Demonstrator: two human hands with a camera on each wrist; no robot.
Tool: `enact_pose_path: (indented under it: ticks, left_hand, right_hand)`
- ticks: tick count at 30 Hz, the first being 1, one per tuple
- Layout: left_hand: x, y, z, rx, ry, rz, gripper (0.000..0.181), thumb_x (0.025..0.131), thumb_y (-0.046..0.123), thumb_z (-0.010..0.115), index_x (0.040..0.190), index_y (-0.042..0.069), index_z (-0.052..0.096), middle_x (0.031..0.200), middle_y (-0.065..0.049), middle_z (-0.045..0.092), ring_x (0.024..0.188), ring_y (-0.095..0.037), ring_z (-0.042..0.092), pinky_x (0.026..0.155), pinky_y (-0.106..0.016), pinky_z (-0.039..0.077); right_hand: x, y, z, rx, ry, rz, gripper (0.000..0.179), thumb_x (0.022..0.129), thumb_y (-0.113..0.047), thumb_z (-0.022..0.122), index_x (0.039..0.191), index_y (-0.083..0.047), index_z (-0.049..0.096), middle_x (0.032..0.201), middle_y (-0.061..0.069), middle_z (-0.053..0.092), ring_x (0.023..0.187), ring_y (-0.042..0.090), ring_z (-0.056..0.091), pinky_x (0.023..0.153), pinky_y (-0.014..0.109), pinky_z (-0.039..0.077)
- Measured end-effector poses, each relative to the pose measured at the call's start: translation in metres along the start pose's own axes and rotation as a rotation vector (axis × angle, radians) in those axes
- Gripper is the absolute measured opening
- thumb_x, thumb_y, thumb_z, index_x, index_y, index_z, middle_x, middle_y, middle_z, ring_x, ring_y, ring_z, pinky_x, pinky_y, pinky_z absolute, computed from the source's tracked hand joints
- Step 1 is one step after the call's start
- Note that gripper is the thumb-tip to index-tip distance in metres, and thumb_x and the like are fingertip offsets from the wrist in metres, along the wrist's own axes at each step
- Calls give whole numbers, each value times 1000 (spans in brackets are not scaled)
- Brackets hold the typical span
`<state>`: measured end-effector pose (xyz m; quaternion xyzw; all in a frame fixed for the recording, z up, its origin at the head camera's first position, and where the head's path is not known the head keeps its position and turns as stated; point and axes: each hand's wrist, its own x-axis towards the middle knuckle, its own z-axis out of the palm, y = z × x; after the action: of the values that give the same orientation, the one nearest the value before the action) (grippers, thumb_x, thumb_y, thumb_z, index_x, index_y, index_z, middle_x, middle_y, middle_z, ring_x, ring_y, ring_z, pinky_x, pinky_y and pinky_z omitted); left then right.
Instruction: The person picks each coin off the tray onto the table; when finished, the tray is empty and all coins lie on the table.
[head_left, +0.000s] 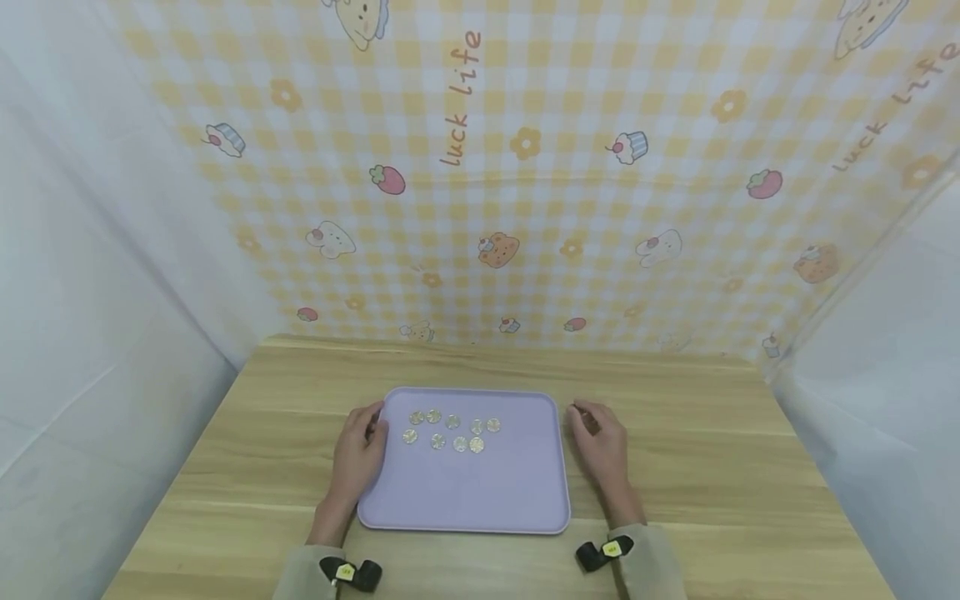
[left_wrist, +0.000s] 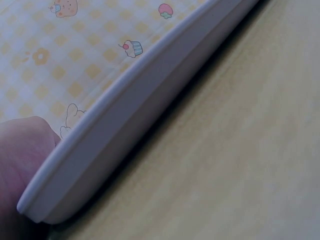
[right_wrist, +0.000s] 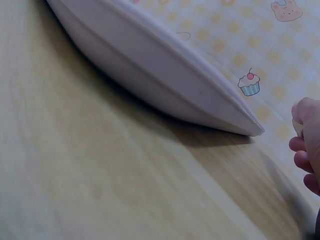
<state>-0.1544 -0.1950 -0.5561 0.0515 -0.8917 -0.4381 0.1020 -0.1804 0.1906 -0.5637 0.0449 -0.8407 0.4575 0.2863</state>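
Head view: coins (head_left: 453,422) on a tray (head_left: 510,492) are flanked by the left hand's (head_left: 358,452) loosely curled fingers and the right hand (head_left: 603,443), where one seems pinched mid-transfer, release likely called for.

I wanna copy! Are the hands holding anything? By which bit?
The left hand seems to hold the tray by its left rim. The right hand pinches what may be a coin; which part cannot be told.

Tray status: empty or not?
Not empty: in the head view, nine coins lie toward the far side of the purple tray; its near part is bare.
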Motion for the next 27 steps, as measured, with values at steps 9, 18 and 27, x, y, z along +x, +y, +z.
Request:
enact_pose_path:
  ticks: [9, 18, 27]
  left_hand:
    - [1, -1, 1, -10, -3, -5, 40, 102, 14, 52, 140, 1, 53, 118, -12, 58, 95, -19, 53, 78, -24, 48]
    - [1, 0, 2, 0, 5, 1, 40, 102, 15, 53, 140, 1, 53, 120, -12, 58, 96, -18, 54, 79, -24, 49]
    - [0, 0, 2, -10, -1, -5, 40, 103, 15, 52, 140, 1, 53, 119, -11, 59, 95, -18, 54, 78, -25, 49]
  right_hand:
    - [1, -2, -3, -223, -101, 92, 22, 90, -20, 74, 103, -3, 74, 97, 12, 72, 91, 27, 63, 81, 42, 54]
    - [2, 2, -3, -261, -185, 136, 24, 92, -22, 72, 106, -2, 72, 102, 15, 70, 96, 29, 59, 83, 43, 53]
    - [1, 3, -3, -249, -219, 167, 25, 92, -21, 73, 108, -1, 72, 103, 14, 63, 100, 29, 54, 85, 43, 50]
